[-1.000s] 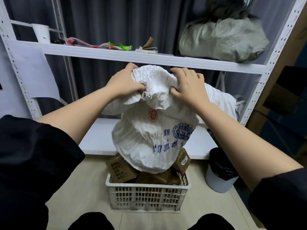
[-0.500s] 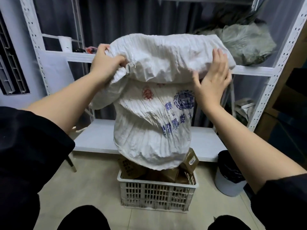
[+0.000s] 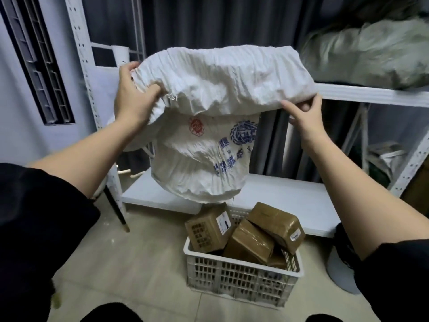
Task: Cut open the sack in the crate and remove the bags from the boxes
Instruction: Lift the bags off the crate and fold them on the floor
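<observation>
I hold a white woven sack (image 3: 209,140) with blue and red print up in the air, its lower end hanging clear above the crate. My left hand (image 3: 134,98) grips the bunched upper left edge. My right hand (image 3: 304,117) pinches the upper right edge. Below stands a white plastic crate (image 3: 241,280) on the floor. Several brown taped cardboard boxes lie piled in it: one with a label at the left (image 3: 209,228), one in the middle (image 3: 250,242), one at the right (image 3: 276,224).
A white metal shelf rack (image 3: 362,94) stands behind, with a grey-green bundle (image 3: 371,56) on its upper board and a low board (image 3: 285,196) right behind the crate. A bin with a black liner (image 3: 343,266) stands right of the crate. A dark chair leg (image 3: 116,210) is at the left.
I have lifted the sack higher, so its bottom has come free of the crate and the boxes are uncovered. My right hand went from a flat touch to pinching the edge.
</observation>
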`<state>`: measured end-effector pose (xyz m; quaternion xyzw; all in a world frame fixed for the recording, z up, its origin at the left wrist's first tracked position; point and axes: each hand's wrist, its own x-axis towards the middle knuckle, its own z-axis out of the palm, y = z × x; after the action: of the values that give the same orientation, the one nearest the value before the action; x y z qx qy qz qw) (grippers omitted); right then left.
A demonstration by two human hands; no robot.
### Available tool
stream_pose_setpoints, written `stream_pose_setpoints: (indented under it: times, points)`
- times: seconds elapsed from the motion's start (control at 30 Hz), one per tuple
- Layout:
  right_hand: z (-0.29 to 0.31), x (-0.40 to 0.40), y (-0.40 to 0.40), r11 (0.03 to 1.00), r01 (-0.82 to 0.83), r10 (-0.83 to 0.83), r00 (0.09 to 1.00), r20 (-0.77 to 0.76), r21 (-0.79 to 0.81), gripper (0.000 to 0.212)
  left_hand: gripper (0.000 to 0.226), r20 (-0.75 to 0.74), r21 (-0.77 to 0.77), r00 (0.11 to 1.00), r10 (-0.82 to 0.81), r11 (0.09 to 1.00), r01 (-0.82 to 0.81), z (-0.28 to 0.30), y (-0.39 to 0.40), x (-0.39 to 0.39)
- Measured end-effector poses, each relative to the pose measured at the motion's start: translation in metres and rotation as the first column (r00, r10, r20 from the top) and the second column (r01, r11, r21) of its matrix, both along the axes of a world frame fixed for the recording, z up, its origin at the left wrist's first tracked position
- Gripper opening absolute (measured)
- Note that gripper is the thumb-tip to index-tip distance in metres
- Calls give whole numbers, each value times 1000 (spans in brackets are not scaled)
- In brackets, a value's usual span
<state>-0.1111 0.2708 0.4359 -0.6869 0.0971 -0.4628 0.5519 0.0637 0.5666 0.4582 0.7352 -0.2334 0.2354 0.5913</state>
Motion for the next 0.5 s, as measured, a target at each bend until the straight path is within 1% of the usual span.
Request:
stream_pose_setpoints:
  times: [0.07, 0.13, 0.2, 0.27, 0.37, 0.43, 0.5]
  points:
    - [-3, 14, 6, 995, -32, 26, 998, -63, -92, 56, 65, -6, -29, 998, 57, 998, -57, -5, 11, 10]
    - [-5, 30, 15, 971, 34, -54, 995, -80, -237, 47, 64, -14, -33, 993, 118, 992, -118, -9, 23, 18]
    - [-5, 46, 24, 943, 118, -147, 987, -69, -312, 41, 60, -24, -4, 982, 186, 983, -186, -11, 33, 24]
    - [-7, 59, 32, 941, 104, -139, 986, -88, -324, 41, 58, -38, 24, 970, 242, 970, -241, -13, 43, 30]
    - [-8, 70, 42, 961, 34, -64, 993, -101, -275, 36, 63, -100, 124, 950, 297, 951, -284, -12, 54, 36]
    - [-8, 72, 48, 963, 58, -79, 995, -68, -265, 33, 62, -157, 211, 943, 294, 942, -259, -10, 63, 38]
    - [-7, 71, 55, 968, 76, -83, 996, -22, -238, 31, 57, -207, 288, 942, 263, 937, -198, -7, 72, 40]
